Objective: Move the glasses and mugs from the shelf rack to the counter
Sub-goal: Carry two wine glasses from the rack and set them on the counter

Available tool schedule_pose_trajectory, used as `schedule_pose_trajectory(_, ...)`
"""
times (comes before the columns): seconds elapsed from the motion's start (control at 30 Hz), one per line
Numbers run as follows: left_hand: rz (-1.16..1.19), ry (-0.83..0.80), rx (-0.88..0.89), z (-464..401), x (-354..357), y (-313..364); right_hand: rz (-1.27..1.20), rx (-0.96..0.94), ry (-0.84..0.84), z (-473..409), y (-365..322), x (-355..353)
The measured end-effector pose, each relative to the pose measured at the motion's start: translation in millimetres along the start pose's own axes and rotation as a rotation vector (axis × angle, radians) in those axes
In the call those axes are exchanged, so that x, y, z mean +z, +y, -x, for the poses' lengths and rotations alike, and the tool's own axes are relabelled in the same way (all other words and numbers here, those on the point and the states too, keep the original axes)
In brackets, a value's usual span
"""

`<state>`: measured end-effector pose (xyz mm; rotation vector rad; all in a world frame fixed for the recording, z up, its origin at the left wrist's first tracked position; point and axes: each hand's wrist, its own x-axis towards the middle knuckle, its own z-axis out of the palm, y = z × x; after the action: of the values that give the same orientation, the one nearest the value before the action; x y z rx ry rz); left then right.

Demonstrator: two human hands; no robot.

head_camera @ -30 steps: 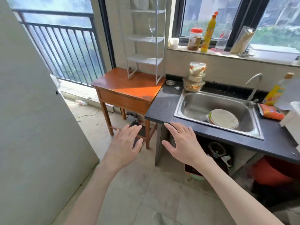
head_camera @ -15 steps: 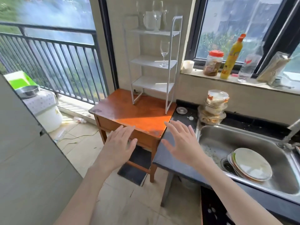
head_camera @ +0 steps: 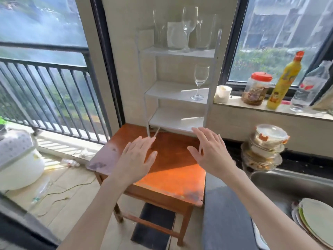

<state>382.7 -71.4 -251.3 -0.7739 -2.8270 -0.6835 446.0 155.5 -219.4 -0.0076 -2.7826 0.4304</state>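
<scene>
A white three-tier shelf rack [head_camera: 214, 73] stands at the back of an orange wooden table [head_camera: 173, 175]. Its top shelf carries a tall wine glass [head_camera: 189, 24], a white mug [head_camera: 173, 37] and clear tumblers [head_camera: 205, 33] beside them. One wine glass [head_camera: 200, 82] stands alone on the middle shelf; the bottom shelf is bare. My left hand [head_camera: 137, 159] and my right hand [head_camera: 210, 152] hover open above the table, below the rack, holding nothing. The dark counter [head_camera: 225, 210] lies to the right of the table.
A steel sink [head_camera: 281, 184] holds stacked plates [head_camera: 317, 222] at the right. Stacked food containers [head_camera: 266, 147] sit on the counter's back. The window sill carries a white cup [head_camera: 222, 93], a jar [head_camera: 256, 89], a yellow bottle [head_camera: 286, 80] and a clear bottle [head_camera: 310, 87]. A balcony railing [head_camera: 45, 91] is left.
The view has come closer to the rack and tilted up. Both open hands have moved forward from the table's front edge toward the rack's base.
</scene>
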Motion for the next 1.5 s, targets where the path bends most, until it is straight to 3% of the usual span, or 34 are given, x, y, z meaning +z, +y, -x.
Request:
schedule_pose_trajectory(0.2,0.029,0.022,0.113,-88,-27,-46,-0.099,0.084,0.066,-84,-15,17)
schedule_pose_trajectory(0.47,0.075,0.012,0.165,-173,-36,-59,-0.388,0.428,0.055,-172,2,28)
schedule_pose_trajectory(0.8,0.284,0.136,0.223,-237,-57,-40,-0.626,0.583,0.387,-225,20,43)
schedule_pose_trajectory(1.13,0.623,0.427,0.282,-275,-76,3,-0.837,0.523,0.655,-266,49,30)
schedule_pose_trajectory(1.33,0.823,0.524,0.248,-318,-103,45,-0.969,0.489,0.593,-279,55,37)
schedule_pose_trajectory(1.5,0.844,0.568,0.217,-358,-125,88,-1.000,0.453,0.535,-282,61,40)
